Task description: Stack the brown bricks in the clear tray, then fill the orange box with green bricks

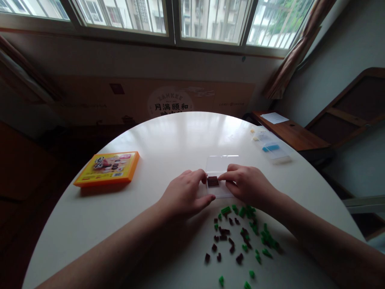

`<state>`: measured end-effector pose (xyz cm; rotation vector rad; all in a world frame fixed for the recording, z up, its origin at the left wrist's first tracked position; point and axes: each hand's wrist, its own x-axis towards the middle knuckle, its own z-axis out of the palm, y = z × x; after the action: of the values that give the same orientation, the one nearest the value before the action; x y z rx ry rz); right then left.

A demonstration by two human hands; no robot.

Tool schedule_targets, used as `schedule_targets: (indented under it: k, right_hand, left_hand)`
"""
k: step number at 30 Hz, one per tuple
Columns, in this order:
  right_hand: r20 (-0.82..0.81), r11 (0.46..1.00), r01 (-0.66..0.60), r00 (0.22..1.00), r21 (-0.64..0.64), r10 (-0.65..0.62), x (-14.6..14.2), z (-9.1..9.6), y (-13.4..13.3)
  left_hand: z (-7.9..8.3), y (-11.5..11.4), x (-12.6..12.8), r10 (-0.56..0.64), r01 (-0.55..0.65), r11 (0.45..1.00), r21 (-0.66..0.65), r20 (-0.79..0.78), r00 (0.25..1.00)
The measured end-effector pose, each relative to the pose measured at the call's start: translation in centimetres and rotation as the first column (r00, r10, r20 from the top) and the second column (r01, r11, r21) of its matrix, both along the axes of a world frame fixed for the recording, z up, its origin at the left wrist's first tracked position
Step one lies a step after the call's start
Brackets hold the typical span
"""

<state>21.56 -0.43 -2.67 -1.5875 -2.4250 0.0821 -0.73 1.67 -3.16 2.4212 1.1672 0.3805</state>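
A small dark brown block assembly (213, 181) sits on a clear plastic plate (221, 164) in the middle of the white round table (168, 144). My left hand (185, 194) rests with curled fingers at the left side of the assembly, thumb along the plate's front edge. My right hand (245, 184) pinches at the assembly's right side, forefinger stretched towards it. Both hands touch the plate or the assembly; which one they grip I cannot tell exactly. Several loose brown bricks (224, 237) and green bricks (258, 233) lie scattered just in front of my hands.
An orange box (108, 167) lies flat on the table's left. A clear plastic case (272, 146) with a blue part stands at the right rim. Beyond it is a wooden side table (293, 132) with a paper sheet. Windows and a cardboard panel fill the back.
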Motion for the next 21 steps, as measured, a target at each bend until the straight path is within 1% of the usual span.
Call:
schedule_targets:
  k: [6, 14, 21]
  right_hand:
    - [-0.007, 1.000, -0.015, 1.000, 0.019, 0.015, 0.05, -0.03, -0.08]
    - [-0.005, 1.000, -0.008, 1.000, -0.006, 0.008, 0.18, 0.12, -0.15]
    - [-0.046, 0.999, -0.023, 0.999, 0.041, 0.025, 0.37, 0.49, -0.40]
  left_hand:
    - [0.09, 0.04, 0.04, 0.008, -0.008, 1.000, 0.006, -0.002, 1.000]
    - [-0.09, 0.10, 0.02, 0.010, -0.010, 1.000, 0.003, -0.002, 1.000]
    - [0.12, 0.21, -0.15, -0.007, 0.007, 1.000, -0.004, 0.010, 1.000]
